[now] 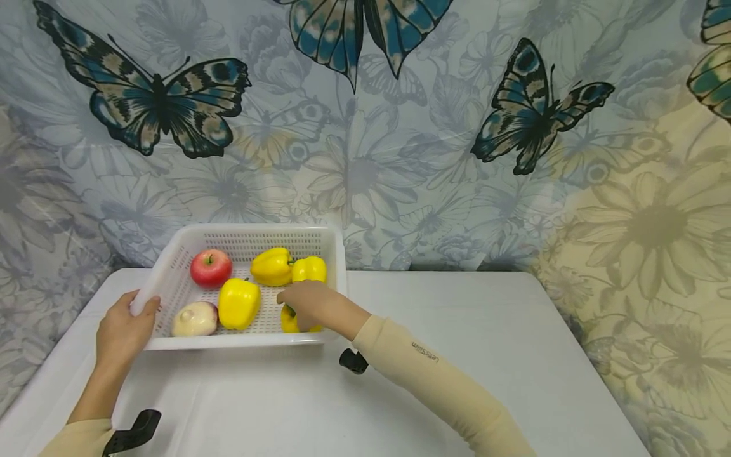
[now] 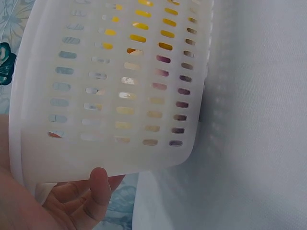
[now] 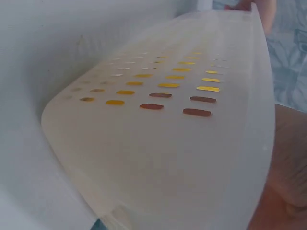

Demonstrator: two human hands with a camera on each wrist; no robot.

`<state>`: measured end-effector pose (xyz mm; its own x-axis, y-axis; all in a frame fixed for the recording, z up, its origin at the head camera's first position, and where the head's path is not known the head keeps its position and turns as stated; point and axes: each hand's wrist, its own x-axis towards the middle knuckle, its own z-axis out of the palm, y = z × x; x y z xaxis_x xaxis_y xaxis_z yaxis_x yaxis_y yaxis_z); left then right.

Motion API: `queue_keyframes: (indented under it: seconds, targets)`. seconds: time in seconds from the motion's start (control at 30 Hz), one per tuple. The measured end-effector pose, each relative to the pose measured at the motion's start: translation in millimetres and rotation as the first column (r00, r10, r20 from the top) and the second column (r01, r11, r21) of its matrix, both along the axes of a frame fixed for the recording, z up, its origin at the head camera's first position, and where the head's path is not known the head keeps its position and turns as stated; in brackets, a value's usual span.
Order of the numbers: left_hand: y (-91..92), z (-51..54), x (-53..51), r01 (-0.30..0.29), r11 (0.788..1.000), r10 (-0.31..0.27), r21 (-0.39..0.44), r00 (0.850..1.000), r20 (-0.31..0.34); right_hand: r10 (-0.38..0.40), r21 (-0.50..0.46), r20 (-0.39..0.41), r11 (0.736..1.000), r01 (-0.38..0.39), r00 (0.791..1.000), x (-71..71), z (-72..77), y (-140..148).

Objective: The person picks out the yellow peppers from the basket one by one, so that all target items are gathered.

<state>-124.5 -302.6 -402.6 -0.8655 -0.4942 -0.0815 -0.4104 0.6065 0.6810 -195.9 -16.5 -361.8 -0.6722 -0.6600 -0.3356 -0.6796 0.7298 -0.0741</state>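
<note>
A white perforated plastic basket (image 1: 240, 341) stands on the table against the wall. My left hand (image 1: 124, 327) grips its left rim, thumb on the inner side; in the left wrist view that hand (image 2: 76, 201) shows at the basket's end. My right hand (image 1: 313, 303) reaches over the front wall and holds a yellow bell pepper (image 1: 289, 317) in the front right corner, partly hidden by the hand. Also in the basket are a red apple (image 1: 210, 268), a pale round vegetable (image 1: 195, 319) with a purplish edge, and more yellow bell peppers (image 1: 239, 303). In the right wrist view the basket wall hides my right fingers.
A white cloth covers the table (image 1: 457, 330), which reaches to the right of the basket and in front of it. Behind rises a wall covering (image 1: 400, 190) printed with flowers and butterflies. Black camera mounts (image 1: 353, 361) sit at both wrists.
</note>
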Motion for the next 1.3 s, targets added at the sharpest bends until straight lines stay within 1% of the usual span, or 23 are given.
queue_keyframes:
  seconds: [0.17,0.27,0.4,0.5,0.73,0.83,1.0,1.07,1.17,1.3]
  targets:
    - [-0.1,1.1,0.5,-0.002,1.0,0.002,0.002,1.0,0.005,0.014,-0.033,0.018,0.999,-0.014,1.0,-3.3,-1.2,7]
    - [0.2,0.8,0.6,0.001,1.0,-0.001,0.006,1.0,0.005,0.021,-0.086,0.038,0.996,-0.017,0.999,-5.1,-0.5,12]
    - [0.6,0.5,0.6,0.001,1.0,-0.001,0.009,1.0,0.005,0.025,-0.157,0.038,0.987,-0.019,0.999,-7.3,2.3,20]
    - [0.9,0.6,0.9,-0.001,1.0,0.001,0.004,1.0,0.0,0.039,-0.219,0.026,0.975,-0.032,0.999,-8.9,6.6,27]
    - [1.2,1.6,0.9,-0.005,1.0,0.005,0.003,1.0,0.0,0.052,-0.37,-0.013,0.928,-0.053,0.999,-10.8,20.6,47]
    - [1.2,1.8,0.8,-0.007,1.0,0.007,0.005,1.0,0.005,0.055,-0.406,-0.032,0.912,-0.063,0.998,-9.6,29.2,55]
    - [1.7,2.0,1.2,-0.006,1.0,0.006,0.005,1.0,0.008,0.065,-0.482,-0.039,0.873,-0.076,0.997,-8.3,41.7,67]
    - [1.9,2.2,1.3,-0.007,1.0,0.007,0.008,1.0,0.008,0.068,-0.511,-0.044,0.856,-0.081,0.997,-8.8,45.3,72]
    - [2.2,2.7,1.4,-0.007,1.0,0.007,0.012,1.0,0.008,0.065,-0.537,-0.065,0.839,-0.09,0.996,-10.1,50.2,80]
    - [2.3,2.9,1.5,-0.002,1.0,0.002,0.012,1.0,0.005,0.049,-0.576,-0.065,0.814,-0.077,0.997,-12.3,55.4,92]
